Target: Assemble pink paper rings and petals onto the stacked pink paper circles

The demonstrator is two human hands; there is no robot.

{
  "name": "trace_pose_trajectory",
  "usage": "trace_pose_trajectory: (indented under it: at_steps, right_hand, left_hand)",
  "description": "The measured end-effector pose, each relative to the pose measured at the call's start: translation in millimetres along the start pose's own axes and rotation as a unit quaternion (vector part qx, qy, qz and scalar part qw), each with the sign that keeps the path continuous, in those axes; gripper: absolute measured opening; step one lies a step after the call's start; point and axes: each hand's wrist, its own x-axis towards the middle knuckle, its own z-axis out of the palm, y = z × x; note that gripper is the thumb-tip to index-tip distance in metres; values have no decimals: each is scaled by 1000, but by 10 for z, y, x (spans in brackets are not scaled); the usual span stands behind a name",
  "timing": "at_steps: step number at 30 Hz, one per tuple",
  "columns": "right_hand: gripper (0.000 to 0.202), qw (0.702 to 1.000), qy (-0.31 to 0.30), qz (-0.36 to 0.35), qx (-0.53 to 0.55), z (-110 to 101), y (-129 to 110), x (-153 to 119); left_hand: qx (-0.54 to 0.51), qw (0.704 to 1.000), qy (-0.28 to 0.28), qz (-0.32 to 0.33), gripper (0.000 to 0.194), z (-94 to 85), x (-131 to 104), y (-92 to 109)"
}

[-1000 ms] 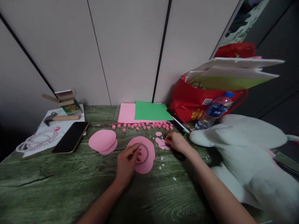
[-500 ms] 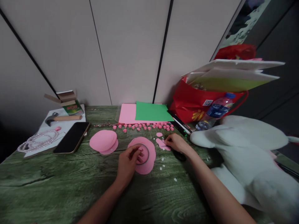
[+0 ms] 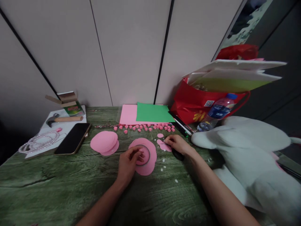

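My left hand (image 3: 128,161) is closed, thumb and fingertips together over a thin dark ring (image 3: 149,156); whatever lies between the fingertips is too small to make out. Under the ring lies a stack of round pink paper pieces (image 3: 145,171) with a scalloped outline. To its right, my right hand (image 3: 177,143) pinches a pair of scissors near the blades. The black scissor handle (image 3: 178,155) hangs below the palm, and the blades reach left over small pink paper circles (image 3: 162,145). Another small pink circle (image 3: 160,135) lies just behind.
Further left sit pink paper ovals (image 3: 104,142), a phone (image 3: 72,138), a bead string (image 3: 39,142) and a hammer (image 3: 68,119). Several pink paper curls (image 3: 145,127) line up before green paper (image 3: 154,112). At right are a red bag (image 3: 188,103), a bottle (image 3: 219,110) and a white plush toy (image 3: 249,157).
My right hand has lifted slightly, and the scissors have come up with it, their black handle shifting left and showing more. My left hand stays almost still at the ring.
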Motion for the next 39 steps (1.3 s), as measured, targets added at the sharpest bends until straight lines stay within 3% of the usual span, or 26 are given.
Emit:
trace_pose_trajectory:
  at_steps: [6,9,11,18,25,33,39]
  right_hand:
    - [28,974,-59,-75,207,-21,-482,-337]
    - [22,964,-91,-116,220,66,-706,-465]
    - [18,968,-82,-138,192,147,-761,-481]
    - [14,972,-87,-122,179,298,-675,-418]
    - [9,978,-73,-126,150,292,-690,-445]
    - [8,985,-49,-143,88,306,-663,-450]
    - [12,974,-62,-160,146,218,-665,-445]
  left_hand:
    - [11,1000,-15,10,18,-13,4,-39]
    - [30,999,-32,10,18,-6,0,-32]
    - [35,999,-38,5,18,2,-6,-17]
    - [40,998,-50,-10,15,38,-41,60]
    - [-48,992,-86,-76,20,54,-37,37]
    - [-67,988,-91,-107,25,26,-22,18]
    - [-76,988,-82,-108,25,28,-20,29]
